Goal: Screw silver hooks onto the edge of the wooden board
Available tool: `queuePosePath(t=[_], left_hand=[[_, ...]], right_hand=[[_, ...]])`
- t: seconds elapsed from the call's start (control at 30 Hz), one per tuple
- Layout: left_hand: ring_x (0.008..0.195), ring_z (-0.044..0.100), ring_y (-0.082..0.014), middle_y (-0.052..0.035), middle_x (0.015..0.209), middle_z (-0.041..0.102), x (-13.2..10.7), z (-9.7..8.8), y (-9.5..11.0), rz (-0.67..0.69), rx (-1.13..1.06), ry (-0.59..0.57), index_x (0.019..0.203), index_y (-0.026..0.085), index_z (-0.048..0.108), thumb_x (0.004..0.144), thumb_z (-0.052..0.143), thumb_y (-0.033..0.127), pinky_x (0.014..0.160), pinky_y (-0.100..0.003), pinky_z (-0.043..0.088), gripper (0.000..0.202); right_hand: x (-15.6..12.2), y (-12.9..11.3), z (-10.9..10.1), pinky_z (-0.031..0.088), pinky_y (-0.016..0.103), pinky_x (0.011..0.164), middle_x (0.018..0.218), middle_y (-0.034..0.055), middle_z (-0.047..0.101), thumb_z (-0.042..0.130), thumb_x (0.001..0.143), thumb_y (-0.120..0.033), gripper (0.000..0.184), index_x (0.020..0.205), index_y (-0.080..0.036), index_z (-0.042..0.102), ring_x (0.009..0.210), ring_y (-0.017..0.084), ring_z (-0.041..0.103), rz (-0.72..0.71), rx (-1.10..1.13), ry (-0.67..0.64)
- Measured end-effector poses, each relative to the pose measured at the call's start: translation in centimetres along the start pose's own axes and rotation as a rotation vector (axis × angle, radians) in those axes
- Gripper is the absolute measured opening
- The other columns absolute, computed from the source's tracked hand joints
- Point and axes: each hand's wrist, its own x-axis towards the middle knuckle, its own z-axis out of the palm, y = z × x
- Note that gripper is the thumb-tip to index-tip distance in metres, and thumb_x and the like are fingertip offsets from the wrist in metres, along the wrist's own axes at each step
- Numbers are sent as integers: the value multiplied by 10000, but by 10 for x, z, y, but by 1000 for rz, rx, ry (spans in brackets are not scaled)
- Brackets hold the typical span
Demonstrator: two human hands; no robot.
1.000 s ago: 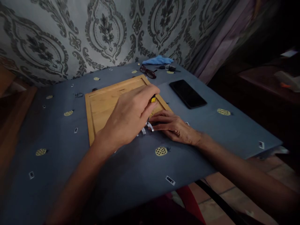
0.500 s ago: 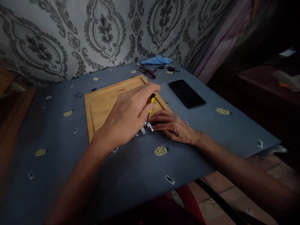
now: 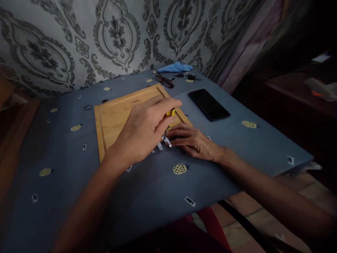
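Note:
A yellow-and-black screwdriver [image 3: 172,113] is gripped in my left hand [image 3: 144,128], its shaft pointing down. Its tip meets a small silver metal bracket [image 3: 167,142] at the near edge of a wooden board with a raised rim [image 3: 98,131]. My right hand [image 3: 197,143] lies low beside that edge, fingers closed in around the bracket and the tip. Another slim metal piece [image 3: 160,146] shows just left of the bracket. The screw, if there is one, is too small to make out, and my left hand covers part of the board.
A black phone [image 3: 209,104] lies right of the board on the blue tablecloth [image 3: 147,207]. Behind it are glasses [image 3: 165,80], keys [image 3: 188,75] and a blue cloth [image 3: 176,67]. A thin metal ring-like item [image 3: 87,107] sits to the left. Patterned fabric [image 3: 118,35] hangs behind the table.
The screwdriver handle has turned slightly within my left hand, and the raised finger sits a little lower. My right hand and the bracket have stayed in place; the view has shifted slightly.

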Motion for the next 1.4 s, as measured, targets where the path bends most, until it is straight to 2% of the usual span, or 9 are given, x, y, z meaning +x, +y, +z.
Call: queuePosePath(t=[0.2,0.3,0.5,0.63,0.87,1.0,1.1,1.27,1.4], left_hand=[[908,721,-159,-3,1046,756,1,-9,0,-27,-69,-18,1102,229,702,914,580,79,840,-296,584,270],[886,707,-151,-1,1004,742,-1,-18,-6,-116,-154,75,1054,230,694,894,615,109,819,-281,577,215],[778,656,-139,2,838,687,-20,-30,-55,-328,-283,269,888,213,654,797,701,223,727,-265,538,103],[684,586,-137,16,744,620,-43,-27,-98,-565,-287,153,838,213,630,702,744,364,655,-267,487,234],[696,625,-174,-17,761,658,-67,-17,-130,-618,-194,7,813,187,640,679,680,307,681,-302,508,184],[831,648,-229,-44,841,695,-65,-23,-116,-589,-70,-27,814,209,647,740,660,263,802,-364,521,93],[1069,614,-271,-62,1007,707,-62,-21,-81,-529,19,-7,879,225,644,817,657,261,992,-432,465,73],[1189,606,-274,-91,1243,677,-58,20,-15,-287,97,-154,1221,213,570,922,680,327,1020,-445,477,339],[1237,588,-318,-121,1296,661,-54,51,3,-264,227,-249,1276,212,512,845,790,334,1042,-483,457,527]], right_hand=[[-1,0,-1,544,480,947,1227,98,718,490,928,-75,329,1122,-214,717,1136,236,609,12,15,-10],[0,0,-1,550,472,925,1217,111,723,482,932,-78,315,1108,-196,715,1111,238,613,-6,9,-1],[0,0,-1,557,470,919,1239,95,721,480,934,-83,338,1130,-222,719,1105,237,617,-8,-7,4],[0,1,-1,564,479,912,1237,99,720,478,939,-90,337,1124,-219,728,1108,240,622,-4,-2,1],[0,2,-1,568,468,925,1227,99,721,469,938,-84,346,1119,-209,737,1123,235,615,-13,-12,3],[-2,3,0,566,468,920,1233,91,723,481,926,-83,354,1125,-223,738,1120,238,614,-29,2,25],[-2,3,-1,561,480,930,1242,87,720,487,919,-80,367,1142,-232,735,1134,242,610,-11,12,9],[-1,0,-1,551,473,940,1258,91,714,473,937,-84,365,1152,-229,730,1123,235,607,-1,7,-8],[-1,0,-1,539,473,951,1257,106,713,476,928,-74,354,1152,-197,721,1110,239,598,-23,-9,-9]])
